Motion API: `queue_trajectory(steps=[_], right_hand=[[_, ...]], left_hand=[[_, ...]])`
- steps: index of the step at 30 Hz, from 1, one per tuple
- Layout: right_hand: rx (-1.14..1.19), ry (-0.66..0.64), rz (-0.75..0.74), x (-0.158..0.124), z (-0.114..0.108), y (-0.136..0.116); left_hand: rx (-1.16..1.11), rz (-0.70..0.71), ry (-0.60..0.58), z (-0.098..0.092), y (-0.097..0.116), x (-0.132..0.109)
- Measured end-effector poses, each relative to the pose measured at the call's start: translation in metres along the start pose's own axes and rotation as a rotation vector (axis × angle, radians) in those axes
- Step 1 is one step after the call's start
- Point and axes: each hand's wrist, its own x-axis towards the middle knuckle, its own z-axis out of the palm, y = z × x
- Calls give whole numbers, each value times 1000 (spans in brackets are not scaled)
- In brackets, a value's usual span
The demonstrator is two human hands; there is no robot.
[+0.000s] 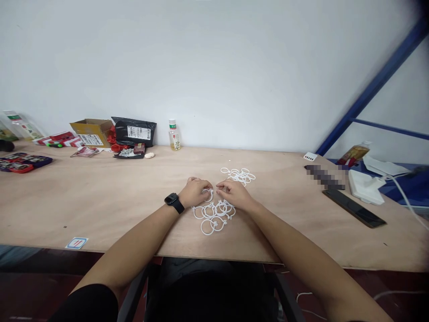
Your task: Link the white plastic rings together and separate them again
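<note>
My left hand (196, 191), with a dark watch on its wrist, pinches a white plastic curtain ring (211, 196) between thumb and fingers. Just to its right, my right hand (236, 193) hovers with thumb and forefinger slightly apart, and I see nothing between them. Below both hands lies a loose pile of white rings (208, 227), some overlapping, with small eyelets on them. A second cluster of white rings (248, 177) rests beyond my right hand, partly hidden by it.
Along the wall stand an open cardboard box (90, 134), a black parcel bag (136, 131) and a drink bottle (174, 135). At right lie a phone (354, 208) and a white power strip (365, 188) with a cable. A numbered label (77, 243) sits by the table's front edge.
</note>
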Motion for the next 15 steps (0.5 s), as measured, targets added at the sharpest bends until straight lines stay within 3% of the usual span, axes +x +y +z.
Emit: queue_trajectory(steps=[9,15], right_hand=[[177,-80,30,-1,0,-6],[230,-75,44,-2,2,-8]], left_hand=[[-97,42,118,6,1,3],[-159,54,90,9,0,2]])
